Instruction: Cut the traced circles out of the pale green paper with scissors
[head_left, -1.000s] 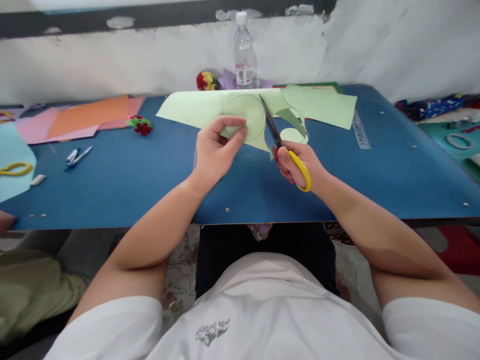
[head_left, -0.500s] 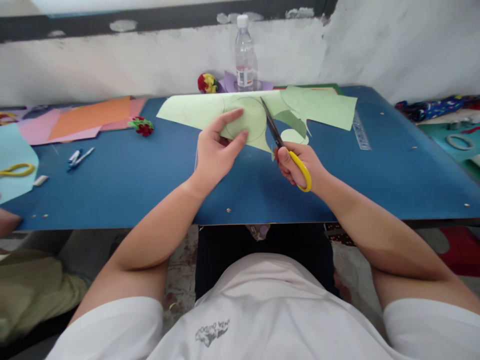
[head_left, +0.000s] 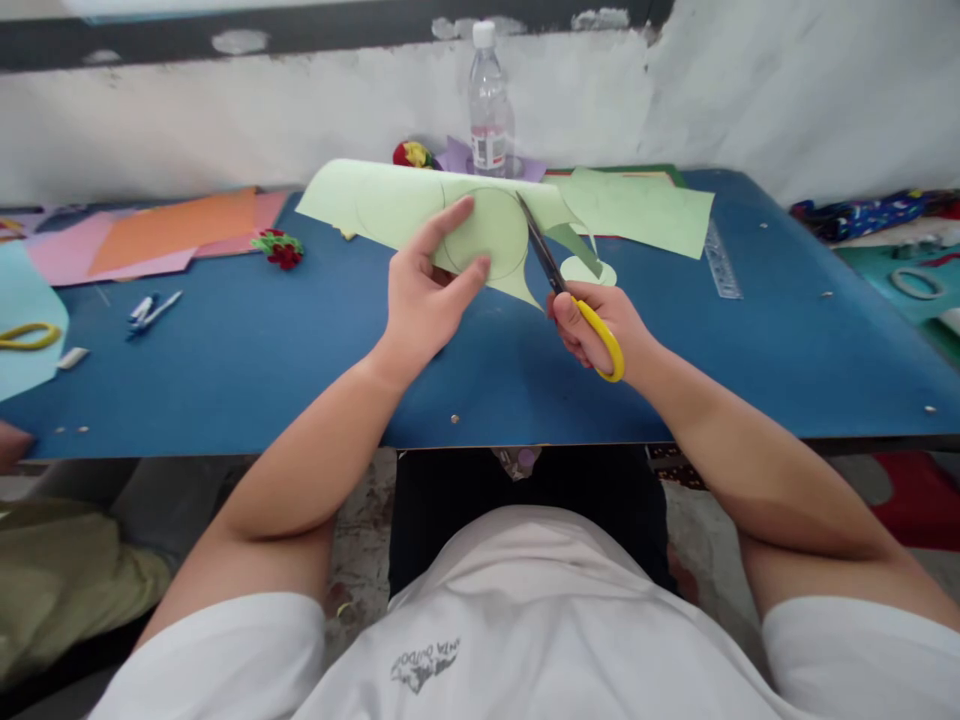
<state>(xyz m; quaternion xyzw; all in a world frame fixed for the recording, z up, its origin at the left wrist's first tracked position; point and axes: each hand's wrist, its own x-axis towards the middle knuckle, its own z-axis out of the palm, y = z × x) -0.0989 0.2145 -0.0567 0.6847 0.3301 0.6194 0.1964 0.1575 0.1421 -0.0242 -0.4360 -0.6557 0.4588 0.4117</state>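
My left hand (head_left: pixel 431 290) pinches a pale green sheet of paper (head_left: pixel 495 235) with pencilled circles on it, raised above the table. Its right side has a curved cut edge beside one circle. My right hand (head_left: pixel 596 325) is closed round the yellow handles of a pair of scissors (head_left: pixel 547 255). The dark blades point up and away, at the right edge of that circle. A cut-out green paper circle (head_left: pixel 589 270) lies on the table just behind my right hand. Another green sheet (head_left: pixel 645 210) rests to the right.
A water bottle (head_left: pixel 488 110) stands at the wall, near a red and yellow paper flower (head_left: pixel 412 154). A ruler (head_left: pixel 721 262) lies right. Leftward are a red-green flower (head_left: pixel 279 248), pens (head_left: pixel 154 312), an eraser (head_left: pixel 73 358), orange paper (head_left: pixel 176 232) and other scissors (head_left: pixel 30 337). Someone's hand (head_left: pixel 13 443) shows at far left.
The green sheet has tilted up and shifted slightly left with my left hand. The strip at its right side has swung, and the scissors stay almost in place.
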